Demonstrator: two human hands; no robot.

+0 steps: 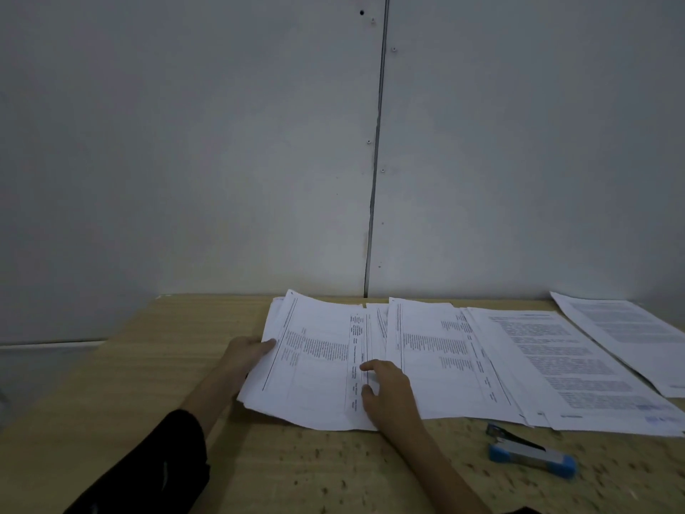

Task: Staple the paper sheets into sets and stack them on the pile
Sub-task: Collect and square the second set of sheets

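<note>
At the left margin of the set, the left grip [248, 352] pinches the edge of the white printed paper sheets [315, 365], thumb on top; the fingers beneath are hidden. The right grip [389, 387] lies on the same sheets near their right margin, fingers loosely spread and pressing down, pinching nothing. Both forearms reach forward from the near edge; the left wears a black sleeve [148, 465]; the right is bare.

The sheets rest slightly askew on the leftmost white paper pile [276, 309], whose fanned edges show at the far left corner; this pile lies on the light wooden surface [185, 365]. A second pile of tabulated white sheets [437, 358] lies just beside it to the right.

Step in hand, as judged: squaring a set on the pile; whether it is stapled cannot be told.

The blue and grey metal stapler [530, 452] lies on the surface, well apart from both grips. The next move calls for aligned edges before release; if the set is unstapled, the right grip must fetch the stapler while the left holds the corner.
</note>
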